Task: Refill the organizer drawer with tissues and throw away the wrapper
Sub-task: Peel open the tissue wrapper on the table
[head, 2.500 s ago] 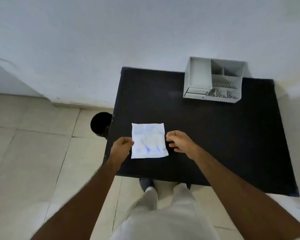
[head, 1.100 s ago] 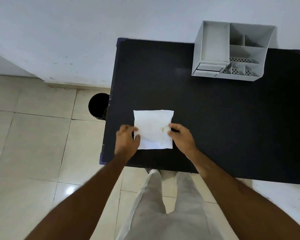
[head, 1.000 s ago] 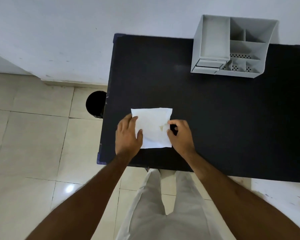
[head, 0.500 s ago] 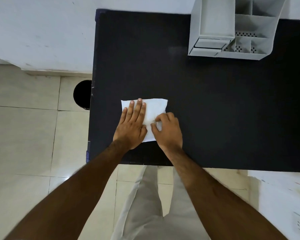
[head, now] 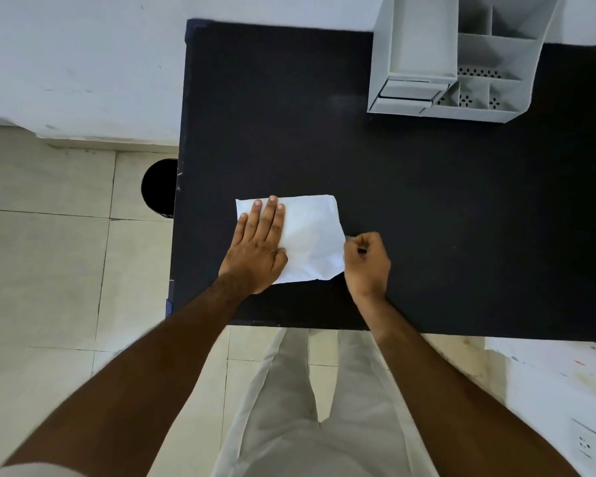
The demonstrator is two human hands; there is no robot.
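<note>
So the pack (head: 310,235) sits flat on the black table (head: 427,201), lower-middle of the frame, close to the near edge. Left hand (head: 257,247) is spread open on the pack's left half, fingers straight and palm down, not gripping anything, just pinning it. I read that as an anchor so the pack doesn't slide while the other side gets pulled.

Right hand (head: 367,259) is curled into a loose fist at the pack's right edge, thumb and finger pinched on what looks like a small tab or corner of the wrapper (too small to say which). The right edge looks crumpled there, which fits with tearing it open from that side.

The organizer (head: 455,63) is way off in the upper right, well apart from the pack, with its little drawer (head: 406,92) at the front-left and seemingly shut. So no tissues in it yet.

The bin (head: 159,187) is a dark round thing on the floor, tucked just beside the table's left edge at mid-left of the frame (handy for dropping the wrapper straight off that side later).

My guess: we're at the opening step, early on.
</note>
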